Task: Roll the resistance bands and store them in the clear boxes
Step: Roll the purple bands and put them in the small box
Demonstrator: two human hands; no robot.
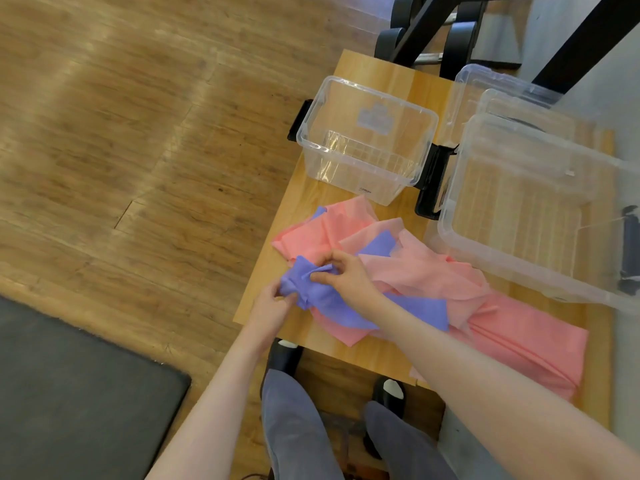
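Your left hand (273, 303) and right hand (341, 273) pinch the purple band's (323, 299) bunched end; its length trails rightward under your right forearm.

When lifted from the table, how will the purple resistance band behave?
Probably floppy: the purple resistance band bunches between the left hand and right hand. Likely light, as it is thin. It may drag the pink bands it crosses.

Illumination is bright and diffuse. Broad glare streaks cross the wooden floor (114, 109) left of the table (381, 351). Shadows are soft. Overall sharpness is slightly soft. Wide-angle distortion bends lines toward the frame edges.
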